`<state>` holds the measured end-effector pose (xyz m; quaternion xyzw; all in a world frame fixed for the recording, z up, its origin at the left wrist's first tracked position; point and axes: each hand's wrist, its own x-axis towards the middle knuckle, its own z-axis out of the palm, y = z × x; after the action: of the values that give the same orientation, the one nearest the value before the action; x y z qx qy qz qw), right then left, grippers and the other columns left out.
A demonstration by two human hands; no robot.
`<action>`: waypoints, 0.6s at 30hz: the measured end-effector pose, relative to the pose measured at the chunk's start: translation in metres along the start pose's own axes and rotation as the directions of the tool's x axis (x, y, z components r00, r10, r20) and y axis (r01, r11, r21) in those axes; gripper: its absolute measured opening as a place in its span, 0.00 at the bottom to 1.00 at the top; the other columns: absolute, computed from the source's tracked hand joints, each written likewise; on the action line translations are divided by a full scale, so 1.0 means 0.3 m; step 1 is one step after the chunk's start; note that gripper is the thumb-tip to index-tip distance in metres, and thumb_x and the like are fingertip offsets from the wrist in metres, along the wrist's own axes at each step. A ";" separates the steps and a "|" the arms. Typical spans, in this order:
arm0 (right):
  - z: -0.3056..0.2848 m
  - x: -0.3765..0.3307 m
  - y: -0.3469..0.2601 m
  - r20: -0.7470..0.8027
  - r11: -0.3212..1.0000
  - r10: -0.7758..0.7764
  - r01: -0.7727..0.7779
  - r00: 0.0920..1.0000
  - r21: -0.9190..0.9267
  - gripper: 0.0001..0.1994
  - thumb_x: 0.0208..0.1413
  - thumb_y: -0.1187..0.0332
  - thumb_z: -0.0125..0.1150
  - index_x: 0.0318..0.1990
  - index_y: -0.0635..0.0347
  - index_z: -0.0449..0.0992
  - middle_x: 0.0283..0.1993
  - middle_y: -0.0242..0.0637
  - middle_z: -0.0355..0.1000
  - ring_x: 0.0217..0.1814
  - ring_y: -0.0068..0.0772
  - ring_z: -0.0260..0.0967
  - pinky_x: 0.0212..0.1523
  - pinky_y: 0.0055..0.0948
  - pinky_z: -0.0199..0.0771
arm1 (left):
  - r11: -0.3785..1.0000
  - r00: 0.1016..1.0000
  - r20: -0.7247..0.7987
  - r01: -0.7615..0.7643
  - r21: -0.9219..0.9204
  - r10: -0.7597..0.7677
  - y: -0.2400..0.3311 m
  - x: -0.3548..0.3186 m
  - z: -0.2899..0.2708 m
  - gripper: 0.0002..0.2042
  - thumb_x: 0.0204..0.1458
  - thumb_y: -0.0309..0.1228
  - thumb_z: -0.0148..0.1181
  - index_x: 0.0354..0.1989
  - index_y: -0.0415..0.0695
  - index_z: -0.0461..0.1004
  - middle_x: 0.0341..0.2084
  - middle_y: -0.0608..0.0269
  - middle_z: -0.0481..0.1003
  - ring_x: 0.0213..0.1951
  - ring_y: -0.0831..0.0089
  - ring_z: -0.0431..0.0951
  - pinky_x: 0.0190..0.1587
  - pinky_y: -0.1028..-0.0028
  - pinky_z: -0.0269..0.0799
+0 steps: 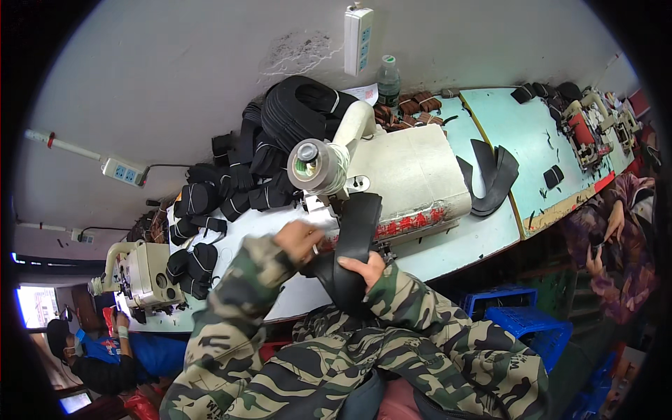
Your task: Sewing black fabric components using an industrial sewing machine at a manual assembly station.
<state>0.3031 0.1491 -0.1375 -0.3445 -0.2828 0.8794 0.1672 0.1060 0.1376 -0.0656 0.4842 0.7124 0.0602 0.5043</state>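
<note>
A black strip of leather-like material [358, 225] stands up in front of the machine and hangs down over my lap. My right hand [365, 269] is closed round its lower part, thumb lying across the face. To its left, my left hand [299, 241] is curled closed beside the strip and close to the working end of the cream skiving or sewing machine [413, 168]; its fingertips are partly blurred, and what they hold cannot be made out. A round spool-like part wound with pale cord [315, 168] sits above that end of the machine.
Bundles of black strips [269, 157] are heaped left of the machine. Curved black strips [490, 178] lie to its right. A plastic bottle [389, 80] and brown bundles [420, 103] stand behind. Blue crates [528, 325] are on the floor. Other people sit at both sides.
</note>
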 end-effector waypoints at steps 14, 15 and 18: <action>-0.027 -0.119 -0.064 0.237 0.978 -0.007 0.056 0.971 -0.201 0.12 0.46 0.70 0.60 0.38 0.64 0.71 0.35 0.33 0.71 0.36 0.23 0.67 0.40 0.24 0.67 | 0.444 0.868 -0.488 -0.475 -0.760 0.095 -0.102 -0.034 0.123 0.28 0.40 0.21 0.55 0.54 0.39 0.58 0.44 0.55 0.68 0.47 0.68 0.69 0.49 0.71 0.64; -0.028 -0.120 -0.059 0.230 0.973 -0.021 0.073 0.973 -0.219 0.11 0.46 0.70 0.60 0.38 0.64 0.71 0.34 0.33 0.71 0.36 0.23 0.67 0.40 0.24 0.66 | 0.416 0.910 -0.384 -0.413 -0.810 0.157 -0.114 -0.042 0.080 0.29 0.39 0.21 0.55 0.55 0.39 0.57 0.46 0.55 0.67 0.48 0.68 0.67 0.51 0.72 0.62; -0.031 -0.139 -0.073 0.210 0.964 -0.027 0.081 0.977 -0.254 0.11 0.46 0.70 0.60 0.38 0.63 0.71 0.33 0.32 0.71 0.36 0.23 0.67 0.40 0.24 0.66 | 0.615 0.915 -0.132 -0.357 -0.703 0.381 -0.140 -0.009 -0.037 0.24 0.41 0.20 0.53 0.52 0.38 0.62 0.44 0.57 0.68 0.47 0.73 0.67 0.51 0.76 0.61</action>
<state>0.3413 0.1493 -0.1084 -0.2635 -0.4212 0.8603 0.1144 0.0710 0.1181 -0.0825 0.3868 0.5094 0.4266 0.6395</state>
